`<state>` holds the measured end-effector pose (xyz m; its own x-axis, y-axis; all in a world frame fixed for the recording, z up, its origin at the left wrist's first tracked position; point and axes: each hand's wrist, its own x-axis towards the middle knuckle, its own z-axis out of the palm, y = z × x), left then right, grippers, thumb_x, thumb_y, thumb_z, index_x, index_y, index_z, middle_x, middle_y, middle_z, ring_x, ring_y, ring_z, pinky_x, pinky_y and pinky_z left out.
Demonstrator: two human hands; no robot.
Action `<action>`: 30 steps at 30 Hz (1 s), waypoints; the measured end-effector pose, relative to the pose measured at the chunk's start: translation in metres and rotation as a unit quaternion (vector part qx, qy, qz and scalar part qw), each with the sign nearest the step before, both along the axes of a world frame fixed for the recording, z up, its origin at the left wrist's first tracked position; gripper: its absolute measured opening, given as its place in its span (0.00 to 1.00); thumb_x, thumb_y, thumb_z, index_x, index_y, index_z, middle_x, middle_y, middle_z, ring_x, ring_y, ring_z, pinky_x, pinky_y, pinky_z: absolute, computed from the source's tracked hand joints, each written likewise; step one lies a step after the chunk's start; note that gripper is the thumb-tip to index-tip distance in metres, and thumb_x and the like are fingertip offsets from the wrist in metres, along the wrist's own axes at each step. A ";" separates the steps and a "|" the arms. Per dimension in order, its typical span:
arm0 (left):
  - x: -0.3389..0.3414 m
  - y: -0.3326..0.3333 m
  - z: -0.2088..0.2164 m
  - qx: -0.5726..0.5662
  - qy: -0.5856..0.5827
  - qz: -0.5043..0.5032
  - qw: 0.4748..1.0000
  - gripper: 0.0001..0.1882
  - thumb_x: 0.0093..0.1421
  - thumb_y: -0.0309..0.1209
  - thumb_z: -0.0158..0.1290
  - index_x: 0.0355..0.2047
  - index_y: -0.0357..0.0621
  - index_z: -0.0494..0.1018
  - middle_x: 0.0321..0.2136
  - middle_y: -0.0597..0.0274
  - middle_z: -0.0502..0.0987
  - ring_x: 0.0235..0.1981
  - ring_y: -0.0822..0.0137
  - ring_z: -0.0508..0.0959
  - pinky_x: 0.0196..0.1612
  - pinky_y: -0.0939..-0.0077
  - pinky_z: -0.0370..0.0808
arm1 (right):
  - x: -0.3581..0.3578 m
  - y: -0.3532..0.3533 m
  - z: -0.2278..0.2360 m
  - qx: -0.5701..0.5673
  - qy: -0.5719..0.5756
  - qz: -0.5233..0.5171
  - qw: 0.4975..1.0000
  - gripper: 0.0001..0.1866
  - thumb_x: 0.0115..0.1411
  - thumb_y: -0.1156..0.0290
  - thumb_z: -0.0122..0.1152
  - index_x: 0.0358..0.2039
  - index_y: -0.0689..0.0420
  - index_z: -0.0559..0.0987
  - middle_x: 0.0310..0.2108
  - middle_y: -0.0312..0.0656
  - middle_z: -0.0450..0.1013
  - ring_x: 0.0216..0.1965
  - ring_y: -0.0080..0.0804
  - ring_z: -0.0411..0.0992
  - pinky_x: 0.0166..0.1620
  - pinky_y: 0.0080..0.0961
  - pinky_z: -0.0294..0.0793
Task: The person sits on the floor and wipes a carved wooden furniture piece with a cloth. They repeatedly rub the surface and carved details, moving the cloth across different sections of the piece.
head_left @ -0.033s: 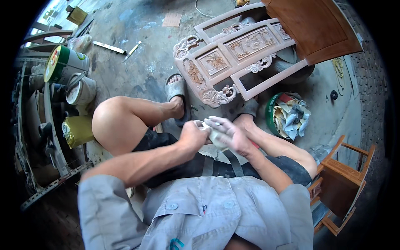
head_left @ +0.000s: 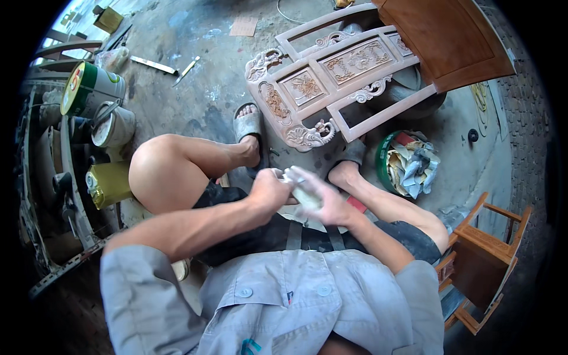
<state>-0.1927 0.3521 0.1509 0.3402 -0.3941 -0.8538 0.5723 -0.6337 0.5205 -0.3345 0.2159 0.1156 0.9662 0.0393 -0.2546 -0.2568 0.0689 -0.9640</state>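
Both my hands meet above my lap. My left hand [head_left: 271,192] is closed, its fingers curled round one end of a pale, whitish-green piece [head_left: 306,199]. Over the piece's other end lies my right hand [head_left: 326,201], thumb on the near side and fingers on the far side. Motion smears this hand, and white dust coats its fingers. Whether the piece is paper, cloth or wood I cannot tell. Beyond my feet, a carved wooden panel [head_left: 305,87] with openwork scrolls and dusty pinkish-white surfaces stands nearest to the hands.
A reddish-brown wooden board [head_left: 447,44] overlaps the panel's far right end. A green tub [head_left: 387,163] of crumpled scraps sits right of my foot. Left stand a paint bucket [head_left: 92,89], a white pail [head_left: 115,127] and a yellow tin [head_left: 111,185]. A small wooden stool [head_left: 488,251] is at right.
My right hand has shifted slightly left and turned, its fingers drawn closer to my left hand. My left forearm has moved a little left. The surrounding things look the same.
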 end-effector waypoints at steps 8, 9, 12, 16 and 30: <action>0.029 -0.015 0.043 -0.116 -0.328 -0.641 0.685 0.09 0.64 0.28 0.53 0.39 0.35 0.78 0.29 0.45 0.84 0.32 0.47 0.88 0.33 0.54 0.84 | -0.016 0.006 -0.068 -0.330 -0.066 0.006 0.942 0.42 0.53 0.83 0.61 0.72 0.65 0.63 0.43 0.58 0.82 0.45 0.59 0.80 0.48 0.48 0.80; 0.018 -0.018 0.055 -0.150 -0.364 -0.683 0.615 0.10 0.67 0.31 0.51 0.40 0.37 0.78 0.28 0.49 0.85 0.30 0.51 0.88 0.31 0.58 0.83 | -0.015 -0.005 -0.076 -0.370 -0.072 0.007 0.926 0.41 0.52 0.83 0.60 0.70 0.64 0.67 0.46 0.58 0.81 0.46 0.59 0.80 0.49 0.47 0.80; -0.024 -0.018 0.031 -0.253 -0.407 -0.699 0.531 0.12 0.67 0.33 0.50 0.39 0.37 0.78 0.26 0.55 0.84 0.28 0.54 0.86 0.28 0.57 0.79 | -0.026 -0.046 -0.084 -0.481 -0.099 -0.012 0.871 0.38 0.50 0.81 0.62 0.66 0.60 0.74 0.53 0.56 0.80 0.52 0.57 0.78 0.54 0.45 0.78; -0.025 0.019 0.044 -0.287 -0.447 -0.742 0.409 0.14 0.62 0.33 0.51 0.37 0.35 0.83 0.32 0.54 0.84 0.35 0.57 0.84 0.44 0.61 0.79 | 0.004 -0.072 -0.072 -0.538 -0.205 0.048 0.817 0.40 0.46 0.81 0.60 0.64 0.51 0.78 0.58 0.44 0.80 0.70 0.56 0.65 0.71 0.49 0.62; 0.086 0.011 0.115 -0.228 -0.768 -0.568 -0.186 0.21 0.69 0.38 0.53 0.57 0.40 0.79 0.55 0.46 0.80 0.56 0.48 0.80 0.58 0.44 0.76 | 0.046 -0.088 -0.100 -0.551 -0.205 0.122 0.800 0.42 0.49 0.78 0.63 0.69 0.44 0.74 0.57 0.37 0.81 0.75 0.50 0.59 0.77 0.58 0.50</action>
<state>-0.1069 0.3633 0.2655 -0.8014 -0.5805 -0.1442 -0.2767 0.5735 -0.7711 -0.2885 0.1279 0.0154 0.9752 0.2098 0.0710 0.2202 -0.8846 -0.4110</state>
